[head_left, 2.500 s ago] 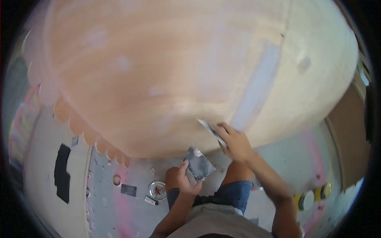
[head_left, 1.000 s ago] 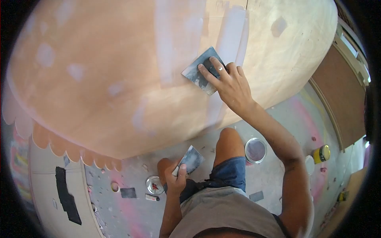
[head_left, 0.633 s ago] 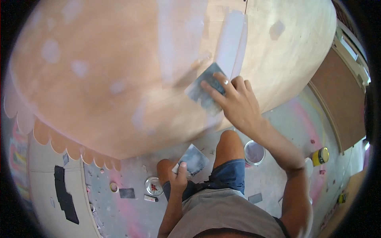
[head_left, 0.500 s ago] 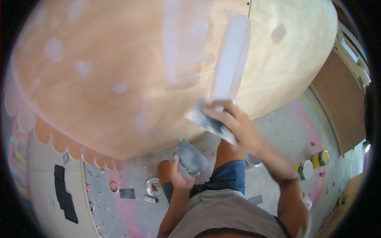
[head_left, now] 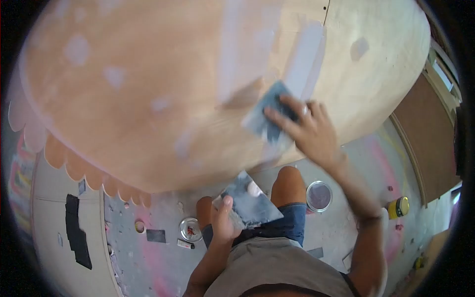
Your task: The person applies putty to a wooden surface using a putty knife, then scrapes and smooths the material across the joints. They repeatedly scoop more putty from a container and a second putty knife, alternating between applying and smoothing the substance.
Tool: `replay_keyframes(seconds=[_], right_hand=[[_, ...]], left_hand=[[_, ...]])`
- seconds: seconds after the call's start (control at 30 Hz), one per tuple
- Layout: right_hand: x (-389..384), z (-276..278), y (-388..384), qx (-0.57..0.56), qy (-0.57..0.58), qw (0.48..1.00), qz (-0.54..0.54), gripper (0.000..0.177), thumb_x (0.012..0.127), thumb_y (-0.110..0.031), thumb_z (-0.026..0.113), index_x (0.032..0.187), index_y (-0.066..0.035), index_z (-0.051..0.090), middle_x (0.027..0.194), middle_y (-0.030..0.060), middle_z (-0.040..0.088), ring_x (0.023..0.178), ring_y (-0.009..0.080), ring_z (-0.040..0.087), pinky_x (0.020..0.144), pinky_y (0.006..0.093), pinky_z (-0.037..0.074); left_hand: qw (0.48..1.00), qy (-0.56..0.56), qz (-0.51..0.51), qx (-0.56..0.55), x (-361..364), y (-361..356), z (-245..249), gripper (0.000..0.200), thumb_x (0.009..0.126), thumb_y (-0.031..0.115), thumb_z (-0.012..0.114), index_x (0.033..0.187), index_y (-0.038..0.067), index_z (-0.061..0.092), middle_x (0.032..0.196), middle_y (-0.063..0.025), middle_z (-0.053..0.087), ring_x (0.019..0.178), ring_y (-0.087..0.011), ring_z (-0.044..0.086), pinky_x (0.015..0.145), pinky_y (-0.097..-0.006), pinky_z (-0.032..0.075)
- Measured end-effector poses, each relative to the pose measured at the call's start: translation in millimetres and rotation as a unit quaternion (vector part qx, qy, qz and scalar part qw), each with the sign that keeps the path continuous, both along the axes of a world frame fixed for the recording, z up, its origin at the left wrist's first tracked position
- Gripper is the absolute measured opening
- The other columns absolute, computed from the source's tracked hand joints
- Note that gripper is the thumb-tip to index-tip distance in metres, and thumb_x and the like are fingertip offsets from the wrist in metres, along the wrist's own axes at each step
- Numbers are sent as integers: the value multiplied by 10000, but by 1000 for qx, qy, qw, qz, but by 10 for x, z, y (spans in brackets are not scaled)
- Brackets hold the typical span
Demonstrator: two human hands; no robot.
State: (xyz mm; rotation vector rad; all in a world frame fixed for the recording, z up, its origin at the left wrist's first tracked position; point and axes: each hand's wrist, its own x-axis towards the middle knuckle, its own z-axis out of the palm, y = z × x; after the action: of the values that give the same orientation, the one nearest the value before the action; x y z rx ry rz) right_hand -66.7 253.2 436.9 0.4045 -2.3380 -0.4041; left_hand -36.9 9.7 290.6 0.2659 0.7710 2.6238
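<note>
My right hand (head_left: 314, 131) grips a flat grey spreader (head_left: 272, 111), its fingers pressed on the blade close to the wooden panel (head_left: 163, 143). Whether the blade touches the wood I cannot tell. Beyond it, a pale filler strip (head_left: 304, 59) runs up the panel, with a wider pale band to its left. Lower down, my left hand (head_left: 225, 220) holds a second grey plate (head_left: 255, 205) above my lap, thumb on top. A light dab of paste (head_left: 253, 189) lies on that plate.
An open tin (head_left: 319, 196) stands on the floor right of my knee. A yellow can (head_left: 398, 208) is farther right. Left of my legs are a round dish (head_left: 190, 229), a small tube (head_left: 185, 244) and a dark sheet (head_left: 156, 235). A brown board (head_left: 428, 133) leans at the right.
My right hand and its spreader have moved up and right across the panel. The plate in my left hand has turned and shows more of its face, with the paste now visible.
</note>
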Motion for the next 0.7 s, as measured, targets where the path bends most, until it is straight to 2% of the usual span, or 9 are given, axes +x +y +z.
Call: replay_keyframes(seconds=[0.07, 0.13, 0.3, 0.37, 0.4, 0.47, 0.53, 0.63, 0.7], right_hand=[[-232, 167, 150, 55, 29, 998, -27, 617, 766, -84, 641, 1346, -265, 530, 1278, 53, 521, 885, 215, 518, 733, 332, 442], [-425, 184, 261, 88, 36, 995, -35, 673, 770, 6, 591, 1376, -274, 502, 1347, 57, 472, 848, 236, 504, 751, 339, 449], [-581, 68, 479, 154, 23, 987, -47, 577, 782, -60, 611, 1326, -223, 511, 1301, 43, 477, 869, 204, 513, 701, 318, 435], [-554, 10, 486, 157, 7, 986, -53, 567, 777, -64, 619, 1315, -212, 516, 1297, 44, 476, 873, 205, 514, 698, 319, 436], [-540, -3, 490, 165, -2, 984, -62, 559, 779, -75, 620, 1312, -210, 518, 1293, 48, 480, 877, 207, 516, 695, 317, 435], [-435, 3, 454, 171, -8, 983, -70, 552, 780, -86, 621, 1308, -208, 520, 1288, 51, 483, 882, 210, 518, 692, 316, 433], [-305, -9, 353, 139, -66, 984, -91, 638, 763, -32, 614, 1351, -256, 513, 1321, 70, 491, 854, 232, 505, 700, 321, 426], [78, -82, 98, 73, -62, 995, 0, 625, 753, -43, 607, 1339, -248, 530, 1306, 67, 504, 886, 254, 514, 719, 327, 430], [365, -193, -34, -40, -87, 994, 47, 605, 790, -40, 614, 1354, -235, 511, 1295, 111, 491, 918, 252, 520, 772, 345, 452]], left_hand=[[999, -32, -9, -5, -23, 44, 71, 433, 918, 260, 593, 1215, -50, 535, 1123, -142, 637, 1007, -244, 649, 870, -394, 539], [998, -47, 13, -27, -1, 155, 47, 421, 929, 283, 559, 1205, -34, 537, 1094, -137, 637, 984, -242, 647, 852, -390, 536], [994, -99, 12, -33, -72, 192, -170, 388, 944, 297, 524, 1177, -13, 547, 1024, -117, 650, 918, -225, 658, 796, -369, 540], [996, -89, 16, -12, -92, 158, -247, 418, 936, 259, 563, 1238, -27, 527, 1154, -123, 628, 1052, -247, 629, 933, -397, 498], [996, -90, 18, -14, -95, 169, -270, 418, 936, 259, 563, 1238, -27, 527, 1154, -123, 628, 1052, -247, 629, 933, -397, 498], [990, -119, 65, -49, -56, 238, -240, 394, 950, 321, 515, 1173, -3, 546, 993, -112, 648, 794, -228, 668, 567, -342, 553], [991, -114, 53, -46, -35, 217, -287, 390, 955, 334, 506, 1161, 6, 551, 991, -116, 648, 765, -232, 669, 520, -337, 543], [992, -125, 33, 3, 16, 297, -108, 380, 969, 352, 481, 1139, 22, 564, 1004, -125, 653, 733, -233, 673, 481, -329, 538], [988, -145, 32, 46, 55, 355, -32, 374, 978, 356, 466, 1128, 30, 571, 1020, -131, 659, 731, -231, 676, 489, -328, 544]])
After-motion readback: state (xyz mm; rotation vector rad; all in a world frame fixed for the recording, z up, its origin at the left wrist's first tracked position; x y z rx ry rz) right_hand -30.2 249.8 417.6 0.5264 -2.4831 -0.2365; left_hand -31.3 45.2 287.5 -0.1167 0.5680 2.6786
